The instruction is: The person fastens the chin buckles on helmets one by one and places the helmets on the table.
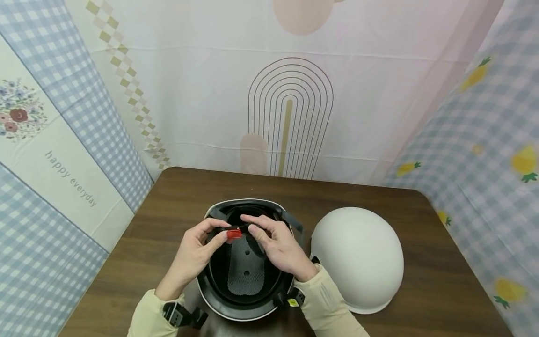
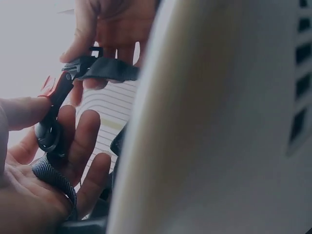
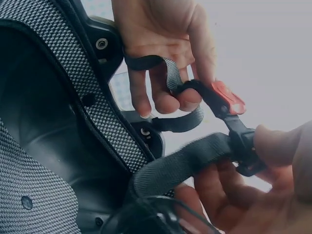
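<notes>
An upturned helmet [image 1: 248, 305] lies on the table, its black padded inside facing up. Over its opening, my left hand [image 1: 191, 255] pinches the chin-strap buckle's red-tabbed half [image 3: 228, 97] between thumb and fingers. A thin webbing strap [image 2: 53, 178] runs from that half across the left palm. My right hand [image 1: 281, 245] pinches the black buckle half [image 3: 243, 146], from which a wider chin strap [image 3: 180, 163] leads back to the helmet. Both halves meet end to end between the hands; whether they are latched I cannot tell.
Right of the upturned helmet, close to my right forearm, a second white helmet [image 1: 358, 260] stands dome up on the brown wooden table [image 1: 168, 206]. Patterned cloths [image 1: 202, 103] hang behind the table and at both sides.
</notes>
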`<control>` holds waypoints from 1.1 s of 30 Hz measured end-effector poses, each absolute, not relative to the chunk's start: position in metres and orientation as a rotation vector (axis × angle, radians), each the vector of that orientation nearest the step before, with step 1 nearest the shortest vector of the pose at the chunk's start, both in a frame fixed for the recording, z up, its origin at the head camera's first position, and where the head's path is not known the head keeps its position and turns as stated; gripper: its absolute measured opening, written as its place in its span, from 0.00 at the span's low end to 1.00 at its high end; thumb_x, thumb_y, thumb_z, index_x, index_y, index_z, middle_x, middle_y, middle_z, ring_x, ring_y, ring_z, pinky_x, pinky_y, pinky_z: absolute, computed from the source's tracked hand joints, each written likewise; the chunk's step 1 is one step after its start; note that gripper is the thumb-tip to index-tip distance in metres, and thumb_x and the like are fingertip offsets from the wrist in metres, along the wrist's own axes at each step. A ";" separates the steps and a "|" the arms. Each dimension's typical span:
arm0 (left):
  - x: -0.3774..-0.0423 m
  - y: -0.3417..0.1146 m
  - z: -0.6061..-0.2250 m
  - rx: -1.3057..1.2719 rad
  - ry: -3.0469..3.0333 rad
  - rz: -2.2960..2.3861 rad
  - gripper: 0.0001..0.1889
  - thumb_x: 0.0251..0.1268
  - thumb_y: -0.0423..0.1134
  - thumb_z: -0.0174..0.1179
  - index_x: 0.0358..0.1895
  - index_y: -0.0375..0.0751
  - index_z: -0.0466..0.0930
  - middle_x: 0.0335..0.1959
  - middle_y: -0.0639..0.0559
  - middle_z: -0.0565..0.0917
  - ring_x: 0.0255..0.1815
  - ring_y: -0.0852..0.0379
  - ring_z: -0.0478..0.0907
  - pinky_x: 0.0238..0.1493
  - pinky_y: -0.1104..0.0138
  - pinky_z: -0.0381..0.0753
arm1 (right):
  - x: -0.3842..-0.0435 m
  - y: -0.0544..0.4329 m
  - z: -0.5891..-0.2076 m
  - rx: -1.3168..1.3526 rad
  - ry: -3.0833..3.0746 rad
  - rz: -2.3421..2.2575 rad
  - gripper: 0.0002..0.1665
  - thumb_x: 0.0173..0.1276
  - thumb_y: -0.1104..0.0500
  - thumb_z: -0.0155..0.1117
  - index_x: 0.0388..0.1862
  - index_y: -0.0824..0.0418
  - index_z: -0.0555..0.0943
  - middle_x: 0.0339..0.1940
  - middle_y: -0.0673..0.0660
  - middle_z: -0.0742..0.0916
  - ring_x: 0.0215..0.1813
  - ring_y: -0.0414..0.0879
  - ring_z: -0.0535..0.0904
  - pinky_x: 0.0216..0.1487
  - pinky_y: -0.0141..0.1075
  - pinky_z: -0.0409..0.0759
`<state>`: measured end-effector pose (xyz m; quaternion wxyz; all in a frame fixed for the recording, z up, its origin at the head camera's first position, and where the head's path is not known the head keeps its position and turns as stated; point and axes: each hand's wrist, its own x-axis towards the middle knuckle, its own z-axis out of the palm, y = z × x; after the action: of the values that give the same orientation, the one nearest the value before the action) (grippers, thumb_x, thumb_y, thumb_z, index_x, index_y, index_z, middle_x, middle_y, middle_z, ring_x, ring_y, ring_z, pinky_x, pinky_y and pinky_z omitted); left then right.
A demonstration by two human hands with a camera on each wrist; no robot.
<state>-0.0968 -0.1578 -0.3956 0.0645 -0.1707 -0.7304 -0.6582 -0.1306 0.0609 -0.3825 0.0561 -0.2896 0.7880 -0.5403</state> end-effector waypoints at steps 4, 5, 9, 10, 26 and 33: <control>-0.097 -0.158 -0.396 -0.481 -2.214 -1.976 0.10 0.67 0.28 0.59 0.49 0.30 0.78 0.39 0.42 0.84 0.38 0.56 0.83 0.41 0.70 0.80 | -0.130 0.061 -0.382 -0.911 2.405 -1.603 0.23 0.76 0.49 0.52 0.67 0.49 0.75 0.46 0.46 0.80 0.34 0.44 0.71 0.36 0.35 0.72; -0.097 -0.158 -0.396 -0.481 -2.213 -1.978 0.10 0.67 0.28 0.59 0.49 0.30 0.78 0.39 0.41 0.84 0.38 0.55 0.83 0.40 0.70 0.80 | -0.130 0.061 -0.382 -0.900 2.414 -1.606 0.22 0.75 0.49 0.53 0.66 0.49 0.76 0.45 0.46 0.80 0.34 0.44 0.71 0.35 0.35 0.72; -0.098 -0.157 -0.398 -0.511 -2.194 -1.993 0.09 0.67 0.28 0.59 0.48 0.30 0.78 0.36 0.37 0.84 0.36 0.52 0.84 0.40 0.67 0.81 | -0.131 0.059 -0.382 -0.861 2.442 -1.641 0.20 0.72 0.51 0.57 0.61 0.50 0.80 0.36 0.47 0.79 0.30 0.44 0.69 0.31 0.33 0.70; -0.098 -0.157 -0.398 -0.518 -2.185 -1.995 0.09 0.67 0.27 0.59 0.48 0.30 0.78 0.35 0.36 0.83 0.35 0.51 0.84 0.40 0.67 0.81 | -0.131 0.059 -0.383 -0.856 2.440 -1.654 0.20 0.72 0.52 0.58 0.60 0.51 0.81 0.35 0.47 0.79 0.29 0.44 0.69 0.31 0.33 0.70; -0.101 -0.156 -0.397 -0.448 -2.190 -1.920 0.11 0.63 0.29 0.63 0.47 0.31 0.82 0.28 0.42 0.86 0.31 0.51 0.85 0.40 0.65 0.82 | -0.132 0.056 -0.383 -0.820 2.446 -1.696 0.19 0.67 0.53 0.63 0.57 0.51 0.83 0.27 0.50 0.75 0.26 0.44 0.66 0.29 0.31 0.67; -0.102 -0.157 -0.399 -0.491 -2.225 -1.943 0.12 0.66 0.31 0.61 0.50 0.30 0.82 0.30 0.43 0.87 0.34 0.51 0.85 0.43 0.65 0.82 | -0.131 0.055 -0.375 -0.757 2.483 -1.691 0.17 0.68 0.60 0.63 0.55 0.58 0.84 0.26 0.50 0.75 0.26 0.42 0.65 0.28 0.30 0.65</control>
<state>-0.1021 -0.1574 -0.3989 0.0734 -0.1635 -0.7410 -0.6472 -0.1309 0.0549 -0.3752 0.0219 -0.2443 0.8013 -0.5456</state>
